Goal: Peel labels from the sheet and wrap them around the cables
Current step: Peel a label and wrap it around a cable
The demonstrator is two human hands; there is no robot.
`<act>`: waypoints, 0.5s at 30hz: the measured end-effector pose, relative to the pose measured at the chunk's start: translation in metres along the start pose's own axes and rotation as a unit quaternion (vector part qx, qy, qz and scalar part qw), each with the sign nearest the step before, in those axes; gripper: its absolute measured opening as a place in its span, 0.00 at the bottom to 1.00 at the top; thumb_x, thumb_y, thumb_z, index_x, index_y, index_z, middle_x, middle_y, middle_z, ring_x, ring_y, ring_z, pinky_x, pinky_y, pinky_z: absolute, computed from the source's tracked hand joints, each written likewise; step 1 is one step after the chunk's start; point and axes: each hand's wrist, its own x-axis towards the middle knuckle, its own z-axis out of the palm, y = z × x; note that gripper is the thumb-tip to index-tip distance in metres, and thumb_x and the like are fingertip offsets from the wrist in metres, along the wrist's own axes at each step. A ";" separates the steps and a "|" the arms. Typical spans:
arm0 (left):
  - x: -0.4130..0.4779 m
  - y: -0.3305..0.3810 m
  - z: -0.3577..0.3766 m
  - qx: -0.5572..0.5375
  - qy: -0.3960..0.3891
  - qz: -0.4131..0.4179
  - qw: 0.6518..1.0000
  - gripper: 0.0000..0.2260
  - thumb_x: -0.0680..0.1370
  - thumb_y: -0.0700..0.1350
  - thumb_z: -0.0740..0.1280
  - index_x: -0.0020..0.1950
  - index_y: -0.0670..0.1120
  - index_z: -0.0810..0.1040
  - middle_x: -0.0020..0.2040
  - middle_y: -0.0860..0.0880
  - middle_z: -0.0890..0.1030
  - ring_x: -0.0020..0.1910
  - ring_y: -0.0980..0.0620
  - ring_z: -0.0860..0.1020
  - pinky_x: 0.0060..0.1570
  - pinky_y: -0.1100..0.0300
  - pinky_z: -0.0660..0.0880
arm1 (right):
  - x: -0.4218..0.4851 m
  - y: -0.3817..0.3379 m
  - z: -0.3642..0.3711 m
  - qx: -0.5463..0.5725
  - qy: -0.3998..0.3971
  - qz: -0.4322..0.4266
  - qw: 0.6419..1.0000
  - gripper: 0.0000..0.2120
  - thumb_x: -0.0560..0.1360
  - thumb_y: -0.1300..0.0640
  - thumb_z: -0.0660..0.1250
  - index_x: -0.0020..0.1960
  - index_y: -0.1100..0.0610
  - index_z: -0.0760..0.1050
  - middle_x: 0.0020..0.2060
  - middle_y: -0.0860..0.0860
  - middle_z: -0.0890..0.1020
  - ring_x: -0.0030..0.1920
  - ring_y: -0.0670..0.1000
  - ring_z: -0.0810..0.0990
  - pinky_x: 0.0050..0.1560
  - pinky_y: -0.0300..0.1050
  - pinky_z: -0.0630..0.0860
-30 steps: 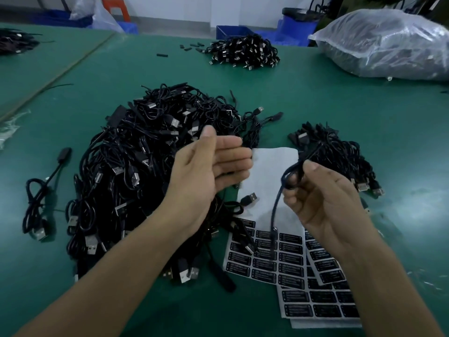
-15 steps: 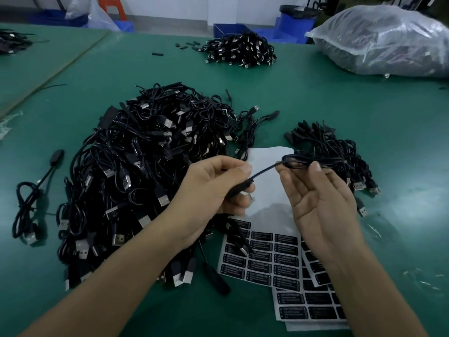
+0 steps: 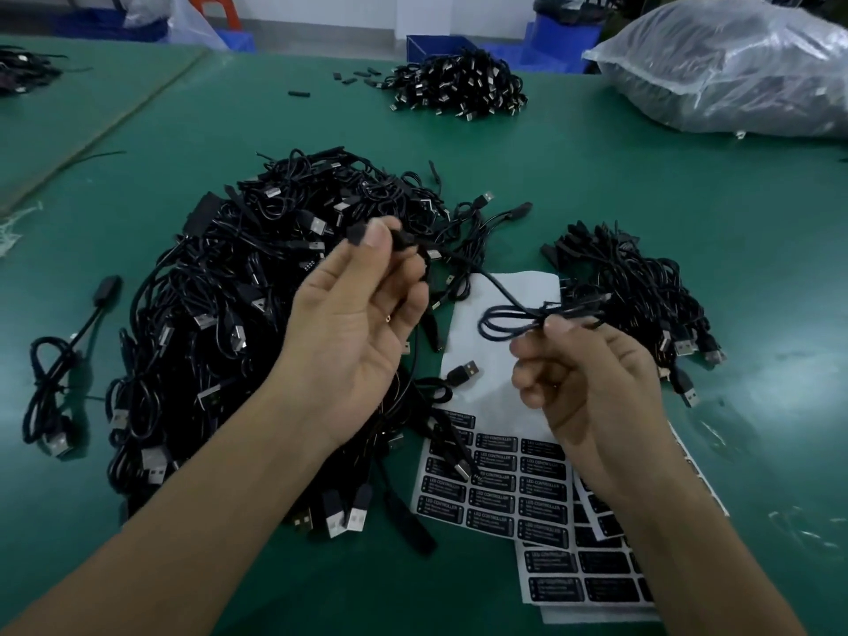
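Note:
One black cable [image 3: 498,291] is stretched in the air between my two hands. My left hand [image 3: 362,323] pinches its thick black end piece between thumb and fingers, above the big pile of black USB cables [image 3: 220,314]. My right hand [image 3: 592,378] grips the cable's looped, bundled part with curled fingers, over the label sheets. The sheets of black "LED CONTROLLER" labels [image 3: 495,498] lie on the green table below my hands; the top sheet's upper half is bare white backing [image 3: 509,291].
A smaller heap of cables [image 3: 638,291] lies right of the sheets. A single cable [image 3: 59,360] lies at the left. Another cable heap [image 3: 459,84] and a large clear plastic bag [image 3: 729,62] sit at the far side of the green table [image 3: 688,185].
My left hand went from open to gripping the cable's end piece, then rose up and left. My right hand drew right with the loop, pulling the cable out between them.

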 end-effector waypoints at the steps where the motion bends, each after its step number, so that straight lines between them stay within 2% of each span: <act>1: 0.001 0.002 0.000 -0.006 -0.012 0.005 1.000 0.05 0.73 0.50 0.69 0.43 0.51 0.83 0.44 0.52 0.84 0.44 0.56 0.83 0.49 0.59 0.82 | -0.001 -0.001 -0.001 -0.026 -0.003 0.004 1.000 0.06 0.71 0.55 0.71 0.38 0.57 0.83 0.35 0.57 0.84 0.30 0.50 0.81 0.27 0.39 0.74; 3: 0.001 0.007 -0.001 -0.020 -0.029 0.010 0.999 0.06 0.75 0.52 0.66 0.43 0.52 0.80 0.45 0.53 0.85 0.49 0.53 0.84 0.53 0.49 0.81 | -0.003 -0.002 -0.002 -0.130 0.027 -0.010 0.991 0.08 0.72 0.52 0.70 0.41 0.56 0.84 0.36 0.55 0.85 0.33 0.49 0.81 0.28 0.38 0.73; 5: 0.001 0.010 0.001 -0.029 -0.035 0.017 0.999 0.09 0.76 0.54 0.64 0.42 0.52 0.79 0.39 0.53 0.83 0.43 0.53 0.84 0.52 0.44 0.81 | -0.005 -0.004 -0.005 -0.307 0.085 -0.037 0.947 0.11 0.73 0.44 0.70 0.45 0.51 0.84 0.38 0.49 0.85 0.36 0.42 0.80 0.33 0.36 0.75; 7: -0.001 0.013 0.004 -0.019 -0.035 0.040 0.998 0.11 0.77 0.56 0.62 0.43 0.51 0.79 0.31 0.54 0.76 0.31 0.57 0.78 0.46 0.49 0.82 | -0.007 -0.007 -0.008 -0.465 0.135 -0.043 0.874 0.13 0.73 0.42 0.69 0.52 0.48 0.80 0.40 0.44 0.83 0.41 0.41 0.80 0.40 0.33 0.75; 8: -0.002 0.016 0.005 -0.003 -0.034 0.059 0.998 0.12 0.79 0.56 0.60 0.45 0.51 0.80 0.29 0.54 0.72 0.27 0.58 0.72 0.40 0.55 0.81 | -0.008 -0.007 -0.009 -0.521 0.146 -0.034 0.840 0.15 0.73 0.43 0.68 0.57 0.48 0.78 0.44 0.44 0.82 0.44 0.43 0.80 0.44 0.36 0.75; 10: -0.004 0.021 0.006 0.084 -0.034 0.123 0.988 0.13 0.83 0.54 0.57 0.52 0.52 0.80 0.29 0.55 0.66 0.25 0.59 0.63 0.27 0.65 0.70 | -0.010 -0.008 -0.010 -0.586 0.140 -0.009 0.798 0.19 0.75 0.44 0.67 0.63 0.51 0.74 0.49 0.48 0.79 0.49 0.51 0.78 0.49 0.48 0.74; 12: -0.007 0.023 0.006 0.218 -0.040 0.214 0.951 0.14 0.86 0.50 0.54 0.58 0.53 0.79 0.29 0.55 0.63 0.25 0.57 0.58 0.22 0.66 0.60 | -0.011 -0.008 -0.010 -0.609 0.116 0.017 0.785 0.22 0.75 0.43 0.67 0.65 0.50 0.71 0.48 0.49 0.78 0.48 0.52 0.77 0.46 0.46 0.70; 13: -0.009 0.021 0.007 0.293 -0.046 0.257 0.920 0.14 0.86 0.49 0.54 0.60 0.52 0.79 0.28 0.54 0.63 0.25 0.57 0.58 0.22 0.65 0.58 | -0.012 -0.008 -0.010 -0.605 0.103 0.030 0.789 0.21 0.75 0.42 0.68 0.65 0.49 0.71 0.46 0.47 0.78 0.46 0.49 0.78 0.42 0.42 0.70; 15: -0.012 0.012 0.008 0.433 -0.083 0.313 0.841 0.14 0.85 0.48 0.55 0.65 0.50 0.77 0.27 0.56 0.66 0.23 0.61 0.62 0.23 0.69 0.60 | -0.011 -0.010 -0.009 -0.540 0.083 0.054 0.836 0.19 0.74 0.44 0.71 0.61 0.45 0.70 0.42 0.44 0.79 0.39 0.44 0.80 0.33 0.32 0.71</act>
